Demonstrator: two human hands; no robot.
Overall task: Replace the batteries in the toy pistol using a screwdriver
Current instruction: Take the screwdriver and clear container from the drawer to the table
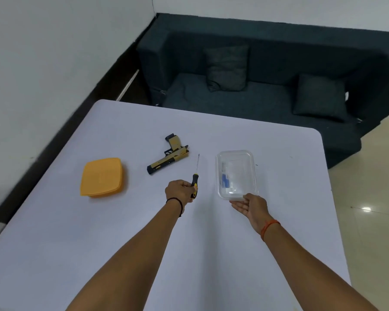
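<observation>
1. The person stands at a white table (144, 221) with rounded far corners, both bare forearms stretched out over it.
2. The left hand (179, 191) is curled around the black-and-yellow handle of a screwdriver (195, 176), fingers pressed together on the grip. The thin metal shaft points toward the far edge, its tip just short of the toy pistol.
3. A dark band sits on the left wrist; I cannot tell whether the screwdriver is lifted or lying on the table under the hand.
4. The toy pistol (169, 155), tan and black, lies flat on its side near the middle of the table, muzzle aimed toward the near left, grip pointing to the far edge. Nothing is touching it.
5. The right hand (252, 207) is spread, palm turned up and inward, fingertips (248, 197) touching the near end of a clear plastic container (235, 175). It is not gripping anything that I can see.
6. An orange thread bracelet circles the right wrist.
7. The clear container stands open to the right of the screwdriver, closer to the right edge. Inside lie small items, one with a blue part; they are too blurred through the plastic to name.
8. An orange lid (102, 176) lies flat on the left side of the table, well apart from the pistol and both hands.
9. Beyond the far edge stands a dark sofa (267, 63) with two cushions, against a white wall.
</observation>
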